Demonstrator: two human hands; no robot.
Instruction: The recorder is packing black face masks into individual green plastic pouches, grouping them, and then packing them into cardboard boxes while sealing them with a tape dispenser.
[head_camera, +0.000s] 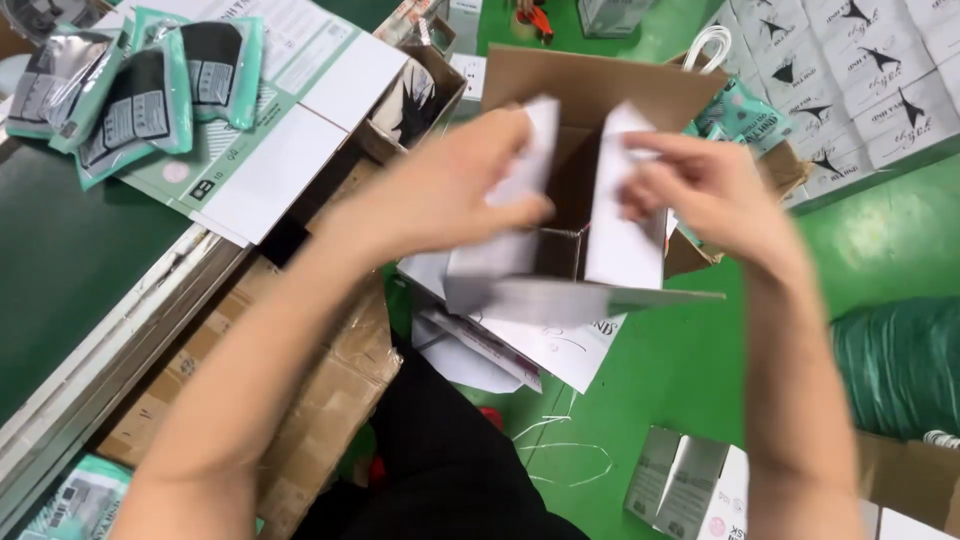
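Head view. Both hands work at a small white carton (570, 255) held up at the centre of the frame, above the green floor (690, 370). The carton is open at the top, with a brown inside, and its flaps stand upright.

The left hand (450, 185) is at the carton's left side. Its fingers are closed narrowly on the left upright flap (535, 150), thumb toward the inside of the carton. Motion blur hides the exact contact of the fingertips.

The right hand (705, 190) is at the carton's right side. Its fingers are pinched on the upper edge of the right upright flap (625, 200), with the thumb near the flap's top corner.

A front flap (590, 298) of the carton lies folded outward, nearly level, pointing toward the right.

Under the carton lies a loose stack of flat white carton blanks (510, 350), on the floor and partly on the person's lap.

A larger brown cardboard box (600, 85) stands open just behind the carton.

At upper left, several teal pouches with dark contents (150, 90) lie on flattened white and green sheets (290, 110).

At upper right, rows of white printed cartons (860, 70) lie side by side.

At lower right, another assembled white carton (690, 485) lies on the floor, well apart from the hands.

A taped brown box (310, 400) sits under the left forearm.
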